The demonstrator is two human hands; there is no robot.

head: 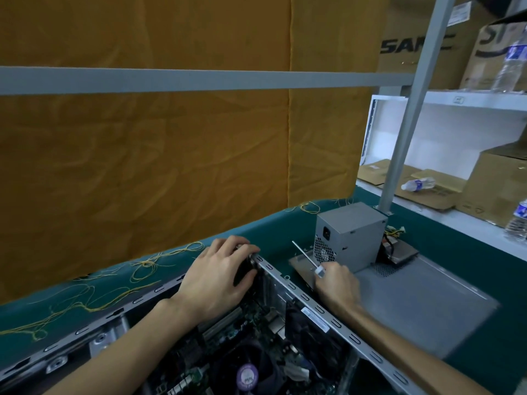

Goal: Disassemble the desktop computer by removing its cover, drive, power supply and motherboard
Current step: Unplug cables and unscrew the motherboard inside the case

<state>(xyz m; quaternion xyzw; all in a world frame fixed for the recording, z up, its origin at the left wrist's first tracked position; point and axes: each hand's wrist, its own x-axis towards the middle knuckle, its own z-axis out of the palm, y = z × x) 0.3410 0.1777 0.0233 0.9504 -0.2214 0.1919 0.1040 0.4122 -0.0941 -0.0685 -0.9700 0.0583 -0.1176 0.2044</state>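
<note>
The power supply [349, 236] already stands out on the green table [285, 223], on the removed cover [422, 297] beside the open case [288, 283] — so those steps look done. A dark slab behind the supply may be the drive; I cannot tell. The motherboard [242, 346] sits inside, fan and all. The left hand [219, 277] curls over the case's far corner; the right hand [336, 283] grips a screwdriver [306, 259] just outside the wall.

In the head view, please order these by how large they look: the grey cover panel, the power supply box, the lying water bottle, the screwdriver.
1. Cover panel, though it lies nearer the camera.
2. Power supply.
3. Screwdriver and lying bottle: alike; the bottle is farther, so unranked.
</note>
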